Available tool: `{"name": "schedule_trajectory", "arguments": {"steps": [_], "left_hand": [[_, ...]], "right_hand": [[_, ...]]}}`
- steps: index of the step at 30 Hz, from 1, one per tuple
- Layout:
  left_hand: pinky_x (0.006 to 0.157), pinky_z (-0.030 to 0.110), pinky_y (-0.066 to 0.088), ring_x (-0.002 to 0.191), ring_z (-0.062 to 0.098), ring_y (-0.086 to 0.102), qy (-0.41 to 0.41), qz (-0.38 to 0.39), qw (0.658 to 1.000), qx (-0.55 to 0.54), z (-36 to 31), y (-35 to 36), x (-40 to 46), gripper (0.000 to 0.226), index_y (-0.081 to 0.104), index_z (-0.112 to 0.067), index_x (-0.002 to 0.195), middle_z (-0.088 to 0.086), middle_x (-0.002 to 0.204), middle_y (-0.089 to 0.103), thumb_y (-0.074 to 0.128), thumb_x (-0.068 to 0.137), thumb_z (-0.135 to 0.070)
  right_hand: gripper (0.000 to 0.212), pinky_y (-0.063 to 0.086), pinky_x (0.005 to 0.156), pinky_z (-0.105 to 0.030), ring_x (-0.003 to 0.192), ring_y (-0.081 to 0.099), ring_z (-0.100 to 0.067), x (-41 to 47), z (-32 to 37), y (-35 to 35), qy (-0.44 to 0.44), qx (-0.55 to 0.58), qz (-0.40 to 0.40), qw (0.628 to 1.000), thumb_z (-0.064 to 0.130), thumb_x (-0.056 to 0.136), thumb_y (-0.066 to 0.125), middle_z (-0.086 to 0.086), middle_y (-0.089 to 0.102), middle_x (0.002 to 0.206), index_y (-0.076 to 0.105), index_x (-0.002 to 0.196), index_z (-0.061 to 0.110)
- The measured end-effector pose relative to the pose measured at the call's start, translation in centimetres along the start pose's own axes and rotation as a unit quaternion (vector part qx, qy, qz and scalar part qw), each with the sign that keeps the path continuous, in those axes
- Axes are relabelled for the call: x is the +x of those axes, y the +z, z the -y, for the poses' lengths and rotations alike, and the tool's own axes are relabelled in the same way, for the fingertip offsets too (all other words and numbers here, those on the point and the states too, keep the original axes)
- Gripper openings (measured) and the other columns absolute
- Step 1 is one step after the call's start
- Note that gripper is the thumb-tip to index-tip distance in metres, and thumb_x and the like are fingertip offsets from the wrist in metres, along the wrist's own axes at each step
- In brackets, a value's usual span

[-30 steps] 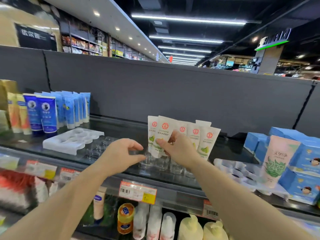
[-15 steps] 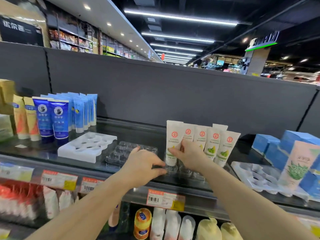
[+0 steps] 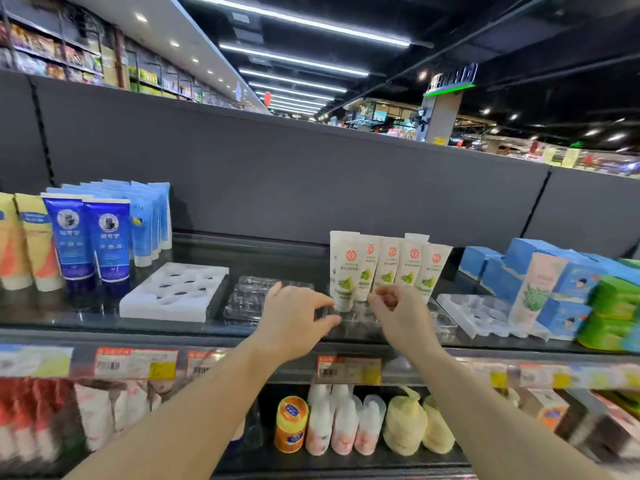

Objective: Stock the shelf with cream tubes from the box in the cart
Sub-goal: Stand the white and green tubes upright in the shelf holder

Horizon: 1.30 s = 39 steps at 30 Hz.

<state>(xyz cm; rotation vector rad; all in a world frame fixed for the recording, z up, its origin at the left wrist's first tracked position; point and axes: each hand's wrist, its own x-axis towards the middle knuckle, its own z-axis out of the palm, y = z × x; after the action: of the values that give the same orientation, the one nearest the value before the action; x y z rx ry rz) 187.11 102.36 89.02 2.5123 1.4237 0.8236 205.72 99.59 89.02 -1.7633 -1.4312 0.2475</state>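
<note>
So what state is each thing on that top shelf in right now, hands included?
White cream tubes: five or so upright in a row, caps down in the clear tray.
Clear tray: front slots unfilled.
White foam tray: holes vacant.
Left hand: fingers on the clear tray's front edge, gripping no tube.
Right hand: loosely curled, holding nothing.
Dark blue tubes: standing upright.

Left arm: bare forearm reaching up and forward from the lower left, wrist roughly straight.
Left hand: back toward the camera, fingers extended to the right and lightly bent, thumb below them; nothing visibly in its grip.
Right arm: bare forearm rising from the lower right, angled inward.
Right hand: back toward the camera, fingers curled loosely forward, fingertips bunched; grip looks empty.
Spacing: hands close together, not touching.
</note>
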Motion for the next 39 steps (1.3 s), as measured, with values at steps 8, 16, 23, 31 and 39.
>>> {"name": "schedule_trajectory", "arguments": {"steps": [8,16,23,31,39], "left_hand": [[0.115,0.042,0.024,0.128,0.009,0.045,-0.058,-0.041,0.997,0.021,-0.2,-2.4,-7.2,0.045,0.052,-0.034,0.133,-0.013,0.135,0.056,0.053,0.092,-0.051],[0.098,0.044,0.043,0.112,0.015,0.057,-0.144,-0.073,0.985,0.057,2.5,-6.7,-18.7,0.038,0.062,-0.035,0.121,-0.012,0.116,0.066,0.057,0.086,-0.050],[0.112,0.042,0.030,0.134,0.017,0.041,-0.289,-0.069,0.946,0.130,8.6,-13.9,-31.2,0.050,0.050,-0.031,0.137,-0.010,0.141,0.052,0.049,0.093,-0.054],[0.119,0.049,0.015,0.148,0.027,0.014,-0.446,0.003,0.868,0.220,19.4,-24.0,-47.8,0.069,0.022,-0.033,0.151,-0.001,0.160,0.019,0.038,0.091,-0.065],[0.117,0.048,0.017,0.147,0.025,0.016,-0.521,0.015,0.811,0.266,30.8,-34.3,-61.7,0.070,0.024,-0.033,0.150,-0.002,0.160,0.021,0.041,0.090,-0.064]], "right_hand": [[0.028,0.043,0.083,-0.019,0.101,0.053,-0.006,-5.6,3.4,0.5,-0.073,0.007,0.025,0.997,0.031,0.097,0.054,0.008,0.061,0.112,0.059,0.122,0.020],[0.029,0.038,0.081,-0.017,0.101,0.054,-0.007,-13.9,8.5,5.3,-0.186,0.034,0.145,0.971,0.032,0.097,0.054,0.006,0.063,0.114,0.062,0.120,0.018],[0.041,0.039,0.099,-0.026,0.125,0.050,-0.020,-21.9,17.8,12.7,-0.254,0.032,0.283,0.924,0.035,0.097,0.051,0.000,0.055,0.136,0.053,0.134,0.018],[0.067,0.014,0.118,-0.044,0.148,0.008,-0.027,-34.9,32.2,26.3,-0.398,-0.117,0.394,0.820,0.054,0.098,0.034,-0.002,0.016,0.160,0.015,0.154,0.022],[0.069,0.015,0.119,-0.046,0.148,0.010,-0.026,-48.2,46.0,38.7,-0.429,-0.077,0.448,0.780,0.058,0.095,0.037,-0.003,0.017,0.160,0.017,0.153,0.026]]}}
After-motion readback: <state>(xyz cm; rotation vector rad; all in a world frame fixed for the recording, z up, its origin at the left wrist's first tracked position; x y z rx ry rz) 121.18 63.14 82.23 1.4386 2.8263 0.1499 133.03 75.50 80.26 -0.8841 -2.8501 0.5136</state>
